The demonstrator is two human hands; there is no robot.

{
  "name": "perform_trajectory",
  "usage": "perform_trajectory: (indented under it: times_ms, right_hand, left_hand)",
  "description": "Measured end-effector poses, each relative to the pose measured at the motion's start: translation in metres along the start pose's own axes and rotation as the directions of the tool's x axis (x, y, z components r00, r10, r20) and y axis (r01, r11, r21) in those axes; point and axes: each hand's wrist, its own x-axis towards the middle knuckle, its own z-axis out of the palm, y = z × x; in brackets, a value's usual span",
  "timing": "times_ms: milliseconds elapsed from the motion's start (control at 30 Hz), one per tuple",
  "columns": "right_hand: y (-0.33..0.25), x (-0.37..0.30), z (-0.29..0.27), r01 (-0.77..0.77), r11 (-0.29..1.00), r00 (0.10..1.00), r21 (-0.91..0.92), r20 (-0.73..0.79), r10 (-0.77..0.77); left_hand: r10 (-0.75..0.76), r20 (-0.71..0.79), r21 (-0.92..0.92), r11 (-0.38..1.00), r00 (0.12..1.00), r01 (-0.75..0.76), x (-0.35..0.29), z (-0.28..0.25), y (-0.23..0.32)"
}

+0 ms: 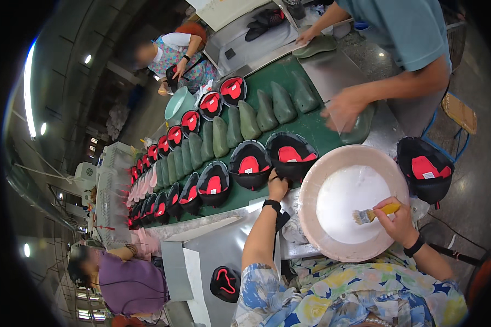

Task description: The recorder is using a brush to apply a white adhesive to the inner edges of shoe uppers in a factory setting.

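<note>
My right hand (396,223) grips a paintbrush (384,211) by its yellow handle. The bristles are over a round pinkish basin (306,188) that holds white liquid (343,191). To the left of the basin, my left hand (278,186) pinches the lower edge of a black shoe upper (292,152) with a red lining. Part of those fingers is hidden against the upper's dark edge. Close beside it stands another black and red upper (250,163). One more upper (425,169) sits to the right of the basin.
Rows of uppers and green shoe lasts (249,121) line the green table (322,128). Across it, a co-worker's blurred hand (346,109) is over a last. Two other people work at the left, one near a pale green bowl (179,104). A blue-framed stool (459,113) stands right.
</note>
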Motion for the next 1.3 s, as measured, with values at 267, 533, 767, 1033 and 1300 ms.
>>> perform_trajectory:
  times_ms: [267, 533, 767, 1033, 1300]
  right_hand:
    - [0.013, -0.009, -0.006, -0.085, 0.995, 0.994, 0.053, -0.066, 0.088]
    - [0.037, -0.004, 0.007, -0.06, 0.998, 0.998, -0.005, -0.001, 0.06]
    - [0.044, 0.008, -0.002, 0.003, 0.999, 1.0, 0.047, -0.005, -0.002]
    - [0.032, 0.009, 0.002, 0.121, 0.983, 0.991, -0.137, 0.072, -0.112]
    - [0.027, 0.086, -0.013, 0.049, 0.989, 0.963, -0.139, 0.27, -0.01]
  left_hand:
    - [-0.129, -0.001, -0.221, 0.967, 0.992, 0.125, -0.025, -0.035, 0.071]
    - [0.029, 0.148, -0.093, 0.996, 0.989, -0.015, -0.037, -0.04, 0.046]
    - [0.137, -0.192, 0.462, 0.886, 0.972, -0.033, -0.149, -0.222, -0.028]
    - [-0.56, -0.193, 0.208, 0.779, 0.806, 0.591, -0.377, -0.29, -0.141]
    - [-0.316, -0.058, 0.279, 0.906, 0.947, 0.32, -0.255, -0.257, -0.037]
